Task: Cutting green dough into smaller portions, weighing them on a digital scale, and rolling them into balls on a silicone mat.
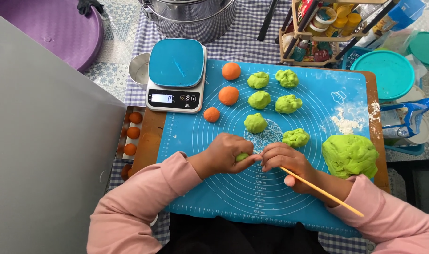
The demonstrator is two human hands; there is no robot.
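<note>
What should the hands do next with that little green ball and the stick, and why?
Probably press the stick's tip gently into the little green dough piece. The left hand already pinches it above the blue mat, and the right hand holds the thin wooden stick with its hidden end aimed right at it, so they look lined up.

Small green dough piece and thin wooden stick, held over the blue mat

The green dough piece is a small, rounded lump of bright green, mostly hidden; only its right end shows, pinched between the fingers of the left hand just above the blue silicone mat. The wooden stick is long, thin and pale tan, held in the right hand; it slants down to the right across the wrist, its near tip meeting the dough.
</note>
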